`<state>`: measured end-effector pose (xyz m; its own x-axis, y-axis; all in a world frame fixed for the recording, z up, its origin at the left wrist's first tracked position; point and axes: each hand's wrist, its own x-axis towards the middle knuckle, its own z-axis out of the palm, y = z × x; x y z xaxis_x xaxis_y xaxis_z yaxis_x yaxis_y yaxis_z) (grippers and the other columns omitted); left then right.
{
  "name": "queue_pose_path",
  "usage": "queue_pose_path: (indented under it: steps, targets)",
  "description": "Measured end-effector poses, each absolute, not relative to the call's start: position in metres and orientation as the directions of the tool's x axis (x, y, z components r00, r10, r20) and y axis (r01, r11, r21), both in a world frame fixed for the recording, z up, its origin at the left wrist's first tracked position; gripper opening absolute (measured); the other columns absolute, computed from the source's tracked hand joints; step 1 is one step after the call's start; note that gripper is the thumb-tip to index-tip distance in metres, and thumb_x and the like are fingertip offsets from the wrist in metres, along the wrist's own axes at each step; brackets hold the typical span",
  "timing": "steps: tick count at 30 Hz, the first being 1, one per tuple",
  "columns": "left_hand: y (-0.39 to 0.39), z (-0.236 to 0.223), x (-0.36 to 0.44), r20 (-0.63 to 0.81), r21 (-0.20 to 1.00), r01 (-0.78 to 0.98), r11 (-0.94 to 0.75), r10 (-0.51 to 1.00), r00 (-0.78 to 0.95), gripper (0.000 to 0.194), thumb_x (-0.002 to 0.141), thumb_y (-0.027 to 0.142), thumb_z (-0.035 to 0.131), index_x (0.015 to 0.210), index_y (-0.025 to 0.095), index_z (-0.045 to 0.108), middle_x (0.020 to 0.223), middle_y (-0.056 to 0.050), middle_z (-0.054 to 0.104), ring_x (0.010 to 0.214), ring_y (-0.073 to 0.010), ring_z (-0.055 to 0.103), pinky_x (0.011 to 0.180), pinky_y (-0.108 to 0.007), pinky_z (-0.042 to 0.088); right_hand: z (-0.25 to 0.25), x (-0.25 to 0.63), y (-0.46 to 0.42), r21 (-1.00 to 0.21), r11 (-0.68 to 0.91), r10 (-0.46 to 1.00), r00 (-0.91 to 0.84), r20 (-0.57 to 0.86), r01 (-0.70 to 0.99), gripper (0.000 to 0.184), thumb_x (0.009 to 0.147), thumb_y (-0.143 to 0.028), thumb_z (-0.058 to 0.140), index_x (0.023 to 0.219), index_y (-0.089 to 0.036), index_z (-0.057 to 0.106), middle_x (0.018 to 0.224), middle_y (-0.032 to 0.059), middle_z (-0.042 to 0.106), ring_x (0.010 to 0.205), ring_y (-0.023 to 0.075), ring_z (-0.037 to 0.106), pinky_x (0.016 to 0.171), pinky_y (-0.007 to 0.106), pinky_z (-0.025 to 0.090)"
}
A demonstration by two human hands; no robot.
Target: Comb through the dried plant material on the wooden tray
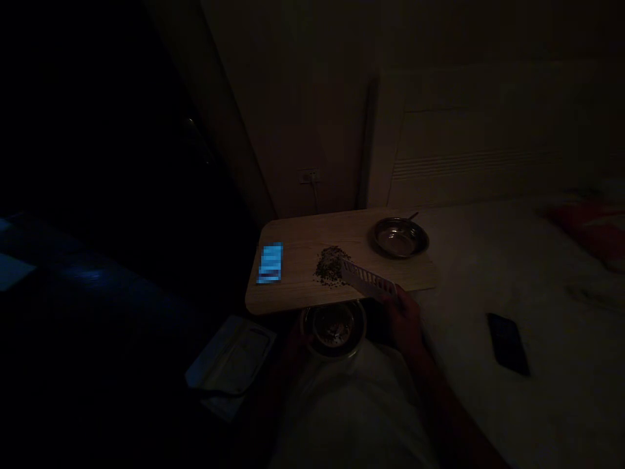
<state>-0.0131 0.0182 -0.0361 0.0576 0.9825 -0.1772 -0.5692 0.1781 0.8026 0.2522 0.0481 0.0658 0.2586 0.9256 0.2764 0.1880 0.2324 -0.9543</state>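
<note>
My right hand [403, 316] is closed around one end of a long, flat, pale tool with a row of slots [368, 277]. The tool's far end touches a loose pile of small dark bits [332, 266] on the wooden tabletop [303, 238]. Just under the table's front edge, a round metal bowl [360, 335] has some of the same bits inside. My left hand [299, 342] is at the bowl's left side, closed on its rim as far as the dark shows; its fingers are mostly hidden.
A second metal bowl [401, 240] with a thin handle sticking out stands at the table's right rear. A lit phone [270, 263] lies at the left end. A dark phone [508, 344] rests on the bed [459, 306]. A pale container [232, 358] is low at left. The room is very dark.
</note>
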Motion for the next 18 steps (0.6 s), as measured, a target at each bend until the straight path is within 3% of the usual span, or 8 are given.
queue_pose_path:
  steps: [18]
  targets:
    - [0.0165, -0.0321, -0.0124, -0.169, 0.81, -0.562, 0.166, 0.984, 0.048, 0.07, 0.062, 0.018, 0.075, 0.13, 0.029, 0.062, 0.135, -0.006, 0.065, 0.134, -0.0389, 0.049, 0.109, -0.055, 0.039, 0.0707, 0.2529, 0.0455, -0.95, 0.237, 0.929, 0.24, 0.282, 0.202, 0.032, 0.089, -0.043, 0.061, 0.109, -0.021, 0.073, 0.101, 0.0062, 0.077, 0.09, 0.0248, 0.07, 0.079, 0.035, 0.056]
